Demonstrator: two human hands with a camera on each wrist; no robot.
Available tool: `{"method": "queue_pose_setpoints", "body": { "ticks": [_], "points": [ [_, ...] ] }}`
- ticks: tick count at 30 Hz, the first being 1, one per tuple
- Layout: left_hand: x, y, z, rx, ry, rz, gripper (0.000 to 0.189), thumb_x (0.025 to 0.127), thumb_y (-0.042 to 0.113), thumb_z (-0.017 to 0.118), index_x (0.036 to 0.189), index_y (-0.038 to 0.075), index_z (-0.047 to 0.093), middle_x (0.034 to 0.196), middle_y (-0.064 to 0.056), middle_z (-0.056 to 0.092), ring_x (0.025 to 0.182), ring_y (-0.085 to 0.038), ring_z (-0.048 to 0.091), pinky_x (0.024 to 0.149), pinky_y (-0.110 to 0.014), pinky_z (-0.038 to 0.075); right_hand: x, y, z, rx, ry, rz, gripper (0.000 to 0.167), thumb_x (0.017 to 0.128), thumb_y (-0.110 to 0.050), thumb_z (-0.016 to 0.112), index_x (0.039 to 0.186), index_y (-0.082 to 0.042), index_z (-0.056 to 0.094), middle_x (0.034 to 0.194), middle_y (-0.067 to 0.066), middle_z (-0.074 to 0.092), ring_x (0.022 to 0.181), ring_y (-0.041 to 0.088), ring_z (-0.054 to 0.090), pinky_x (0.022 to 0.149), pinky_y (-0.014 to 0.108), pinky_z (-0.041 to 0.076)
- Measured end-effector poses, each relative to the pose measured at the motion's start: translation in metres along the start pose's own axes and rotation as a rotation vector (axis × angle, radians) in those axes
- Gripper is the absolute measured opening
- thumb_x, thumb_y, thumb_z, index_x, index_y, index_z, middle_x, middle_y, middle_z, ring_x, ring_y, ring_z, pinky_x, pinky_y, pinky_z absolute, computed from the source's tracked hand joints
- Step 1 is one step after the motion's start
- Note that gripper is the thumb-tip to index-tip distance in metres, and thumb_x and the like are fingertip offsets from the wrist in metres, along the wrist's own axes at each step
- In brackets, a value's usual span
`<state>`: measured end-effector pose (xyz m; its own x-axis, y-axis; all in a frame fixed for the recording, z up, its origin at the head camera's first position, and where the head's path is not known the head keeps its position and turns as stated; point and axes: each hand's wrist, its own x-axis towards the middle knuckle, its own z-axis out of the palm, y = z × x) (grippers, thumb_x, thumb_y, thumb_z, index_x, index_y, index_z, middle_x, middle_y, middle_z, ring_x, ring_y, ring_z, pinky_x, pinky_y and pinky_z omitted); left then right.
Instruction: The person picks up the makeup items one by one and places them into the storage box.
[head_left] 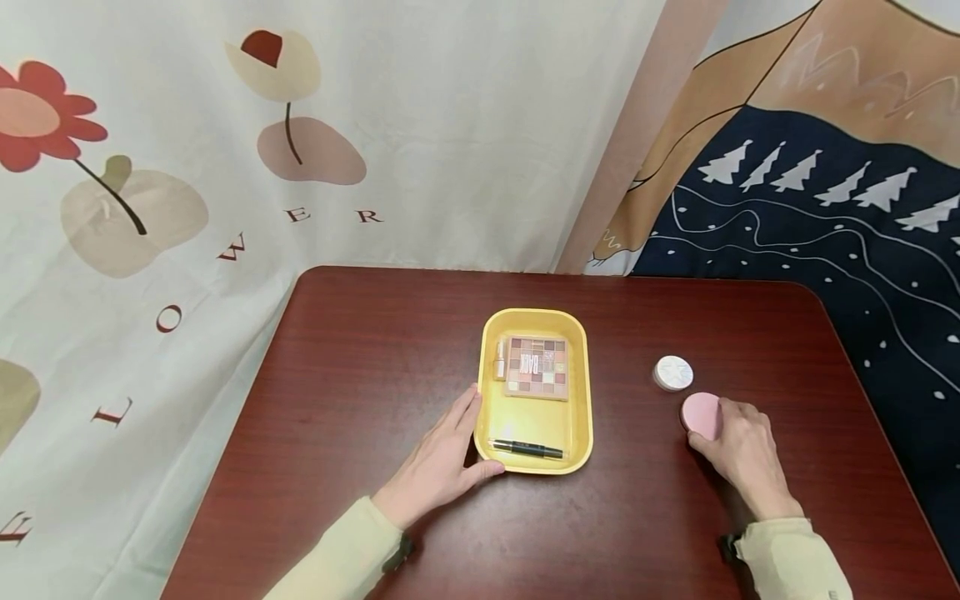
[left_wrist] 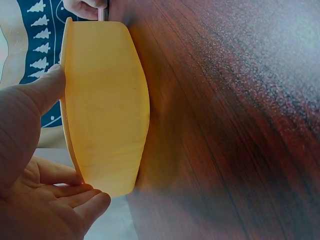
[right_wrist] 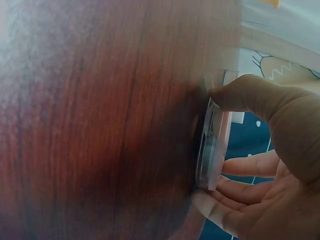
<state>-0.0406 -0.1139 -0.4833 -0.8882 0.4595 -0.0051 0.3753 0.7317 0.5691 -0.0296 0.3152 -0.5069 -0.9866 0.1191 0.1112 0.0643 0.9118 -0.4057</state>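
My right hand (head_left: 746, 450) holds a round pink compact (head_left: 702, 415) by its edge, thumb on one side and fingers on the other. In the right wrist view the compact (right_wrist: 218, 145) shows a clear lower part, close to the tabletop. My left hand (head_left: 438, 458) rests against the near left corner of a yellow tray (head_left: 534, 313), fingers extended along its side and thumb at the front. Inside the tray lie an eyeshadow palette (head_left: 537, 367), a small lipstick-like tube (head_left: 500, 360) and a dark pen-shaped cosmetic (head_left: 528, 450).
A round white case with a star pattern (head_left: 672, 373) sits just behind the pink compact. All this stands on a dark red wooden table (head_left: 360, 358). Printed curtains (head_left: 465, 150) hang along the table's back and sides.
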Motion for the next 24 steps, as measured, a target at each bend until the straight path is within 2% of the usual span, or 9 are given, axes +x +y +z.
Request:
{"method": "queue_pose_setpoints", "body": {
  "ticks": [24],
  "points": [
    [-0.001, -0.002, 0.000, 0.007, -0.003, 0.007, 0.103, 0.088, 0.048, 0.081, 0.160, -0.004, 0.029, 0.168, -0.018, 0.027, 0.153, -0.030, 0.032, 0.121, -0.046, 0.033, -0.013, -0.018, -0.007, 0.033, 0.036, -0.033, 0.064, 0.068, -0.009, 0.084, 0.119, 0.018, 0.059, 0.115, 0.043, 0.057, 0.104, 0.060, 0.051, 0.082, 0.069, 0.044]
  ]
}}
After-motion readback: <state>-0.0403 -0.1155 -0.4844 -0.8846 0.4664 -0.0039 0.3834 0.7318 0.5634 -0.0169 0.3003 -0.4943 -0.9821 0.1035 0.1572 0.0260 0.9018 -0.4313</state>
